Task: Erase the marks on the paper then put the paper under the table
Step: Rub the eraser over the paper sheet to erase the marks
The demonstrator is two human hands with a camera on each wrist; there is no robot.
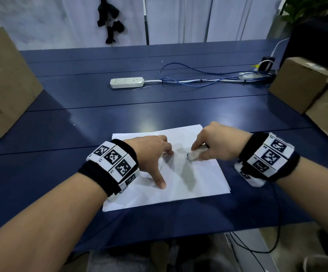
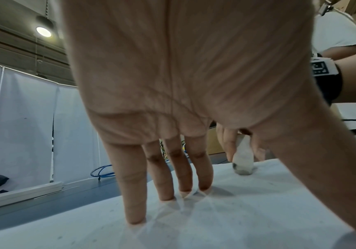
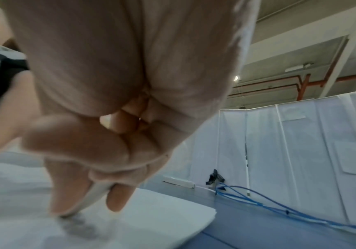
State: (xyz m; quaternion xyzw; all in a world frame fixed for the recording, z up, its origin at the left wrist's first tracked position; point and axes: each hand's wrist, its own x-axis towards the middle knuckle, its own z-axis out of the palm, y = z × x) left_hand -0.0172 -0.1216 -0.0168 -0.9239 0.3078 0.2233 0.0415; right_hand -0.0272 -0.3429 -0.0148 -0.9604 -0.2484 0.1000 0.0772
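Paper (image 1: pixel 194 185) — a thin white stack lying flat on the blue table (image 1: pixel 80 118), at 6 o'clock of the tabletop, near the front edge. Its lower left corner is hidden under the left wrist. A grey smudge shows in the right wrist view beside the eraser tip; in the head view the marks blend with hand shadows and are hard to make out.

Left hand (image 1: pixel 151 154) — grip released: straight, spread fingers (image 2: pixel 134 193) press their tips on the sheet, thumb at 6 o'clock of the hand. The palm fills most of the left wrist view.

Right hand (image 1: pixel 218 142) — grip grasping the eraser (image 1: pixel 195 155), pinched between thumb and fingertips. The eraser is white with a dirty grey tip touching the paper, at 3 o'clock of the left hand; its upper part is hidden inside the fist.

Wristbands (image 1: pixel 113 163) — black, with white tiles bearing square black-and-white codes; small characters beside the tiles are too small to read surely.

Power strip (image 1: pixel 126 82) — white, at 12 o'clock of the paper, well apart; blue cable (image 1: pixel 188 75) looped at its 3 o'clock.

Cardboard boxes (image 1: pixel 4 79) — at 9 and 3 o'clock of the table, both cut off by the frame; a label on the right group is unreadable.

Dark object (image 1: pixel 110 18) hanging on the white partition at 12 o'clock — cannot be identified.
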